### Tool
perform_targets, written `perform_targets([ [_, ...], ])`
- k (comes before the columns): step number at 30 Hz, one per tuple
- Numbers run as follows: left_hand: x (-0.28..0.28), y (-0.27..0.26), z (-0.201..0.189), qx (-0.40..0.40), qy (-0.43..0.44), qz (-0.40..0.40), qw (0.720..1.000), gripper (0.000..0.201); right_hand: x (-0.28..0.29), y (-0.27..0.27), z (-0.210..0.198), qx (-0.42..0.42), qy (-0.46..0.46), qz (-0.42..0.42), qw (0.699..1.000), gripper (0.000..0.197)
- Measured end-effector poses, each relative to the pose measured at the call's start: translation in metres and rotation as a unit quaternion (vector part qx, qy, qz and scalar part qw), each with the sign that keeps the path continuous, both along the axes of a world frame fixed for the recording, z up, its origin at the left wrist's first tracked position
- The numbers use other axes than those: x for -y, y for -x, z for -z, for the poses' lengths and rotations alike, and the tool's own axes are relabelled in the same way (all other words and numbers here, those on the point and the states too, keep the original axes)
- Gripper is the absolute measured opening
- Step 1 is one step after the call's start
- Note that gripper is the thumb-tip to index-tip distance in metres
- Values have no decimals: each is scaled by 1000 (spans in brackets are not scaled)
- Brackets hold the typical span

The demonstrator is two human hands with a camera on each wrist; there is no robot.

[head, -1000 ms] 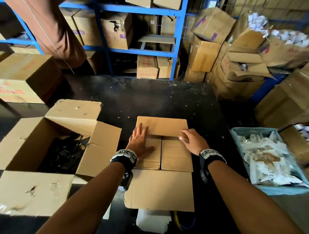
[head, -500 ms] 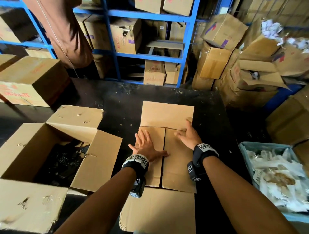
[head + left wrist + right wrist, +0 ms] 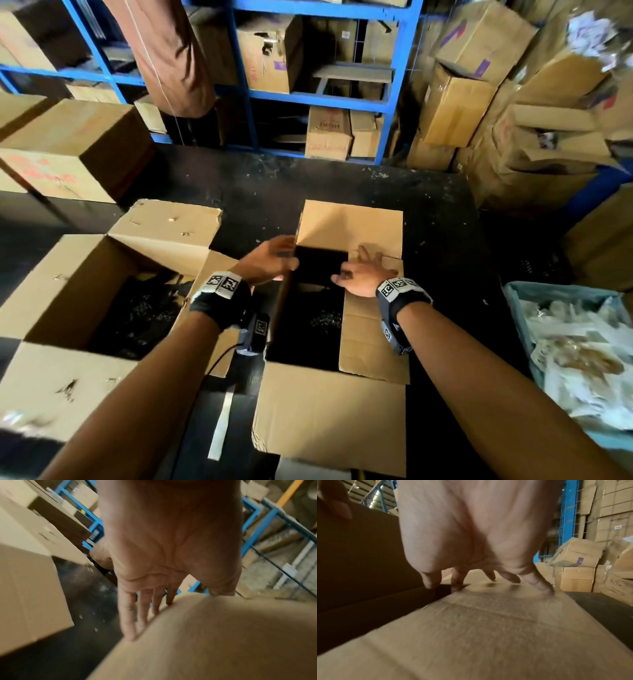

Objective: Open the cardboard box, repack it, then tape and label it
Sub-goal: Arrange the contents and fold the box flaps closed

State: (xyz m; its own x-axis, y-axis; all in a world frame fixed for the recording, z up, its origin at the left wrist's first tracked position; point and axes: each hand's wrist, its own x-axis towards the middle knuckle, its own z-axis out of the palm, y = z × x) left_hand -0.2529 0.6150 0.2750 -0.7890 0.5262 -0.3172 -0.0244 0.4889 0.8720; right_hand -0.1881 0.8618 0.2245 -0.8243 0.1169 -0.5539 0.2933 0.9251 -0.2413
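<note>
The cardboard box point(image 3: 329, 418) sits mid-table with its near flap hanging toward me and its far flap point(image 3: 352, 226) folded back. My left hand point(image 3: 270, 260) holds the left flap upright, seen edge-on; in the left wrist view the flap point(image 3: 223, 635) lies between the straight fingers point(image 3: 128, 622) and the thumb. The dark inside point(image 3: 318, 322) shows black contents. My right hand point(image 3: 363, 274) rests spread on the lowered right flap point(image 3: 373, 342), thumb at its inner edge. The right wrist view shows those fingers point(image 3: 539, 585) on the flap point(image 3: 488, 628).
A larger open box point(image 3: 68, 377) of dark items stands at my left. A blue-grey bin point(image 3: 513, 294) of white packets is at the right. A sealed carton point(image 3: 68, 154), blue shelving point(image 3: 308, 99) and stacked cartons point(image 3: 513, 102) ring the table. A tape strip point(image 3: 222, 421) lies near.
The far flap swung back first. Then my left hand went from lying flat on the left inner flap to raising it upright, which uncovered the dark inside. The right hand stayed on its flap.
</note>
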Motion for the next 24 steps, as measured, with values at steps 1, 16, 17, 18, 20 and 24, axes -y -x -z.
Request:
perform_targets([
  [1, 16, 3, -9, -9, -5, 2, 1000, 54, 1, -3, -4, -13, 7, 10, 1000, 34],
  [16, 92, 3, 11, -207, 385, 86, 895, 77, -116, -92, -86, -138, -104, 117, 978, 28],
  [17, 92, 0, 15, -213, 400, 94, 886, 76, -122, -98, -79, -115, -130, 117, 978, 25],
  [18, 91, -4, 18, -221, 415, 95, 877, 74, -127, -102, -72, -96, -149, 117, 977, 26],
  [20, 84, -15, 24, -233, 439, 99, 862, 71, -132, -106, -56, -78, -173, 106, 976, 30],
  [24, 56, -36, 40, -230, 442, 140, 855, 76, -113, -91, -37, -70, -185, 96, 976, 35],
])
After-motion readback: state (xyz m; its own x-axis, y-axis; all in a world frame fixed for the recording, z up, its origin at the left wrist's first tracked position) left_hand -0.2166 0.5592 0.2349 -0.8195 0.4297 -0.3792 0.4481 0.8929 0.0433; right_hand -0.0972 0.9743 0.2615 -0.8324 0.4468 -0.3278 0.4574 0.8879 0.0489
